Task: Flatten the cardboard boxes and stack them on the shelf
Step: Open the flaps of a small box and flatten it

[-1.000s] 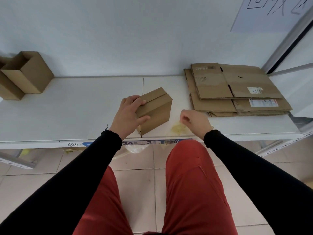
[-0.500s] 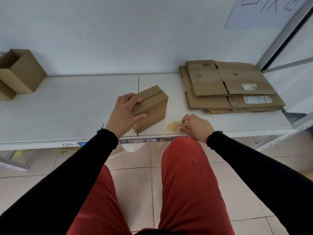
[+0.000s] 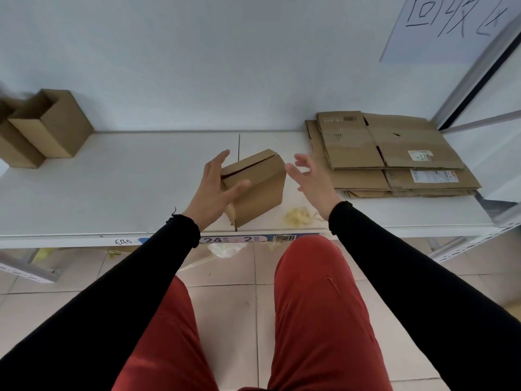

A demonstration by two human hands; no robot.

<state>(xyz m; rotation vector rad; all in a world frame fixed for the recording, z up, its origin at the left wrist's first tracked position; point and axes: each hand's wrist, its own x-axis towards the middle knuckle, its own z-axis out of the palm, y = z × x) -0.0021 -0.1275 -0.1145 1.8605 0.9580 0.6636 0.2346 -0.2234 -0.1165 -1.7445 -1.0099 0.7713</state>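
A small brown cardboard box with closed top flaps sits tilted near the front edge of the white shelf. My left hand holds its left end, thumb across the front face and fingers stretched along the far side. My right hand hovers just right of the box with fingers spread, holding nothing and not touching it. A stack of flattened cardboard boxes lies on the shelf's right part.
Two upright open boxes stand at the shelf's far left against the wall. A crumpled yellowish scrap lies on the shelf near my right wrist. A metal upright borders the right side. Tiled floor and my red-trousered knees are below.
My right hand let go of the yellowish scrap and rose, opening beside the box. My left hand's fingers straightened along the box, which tipped slightly.
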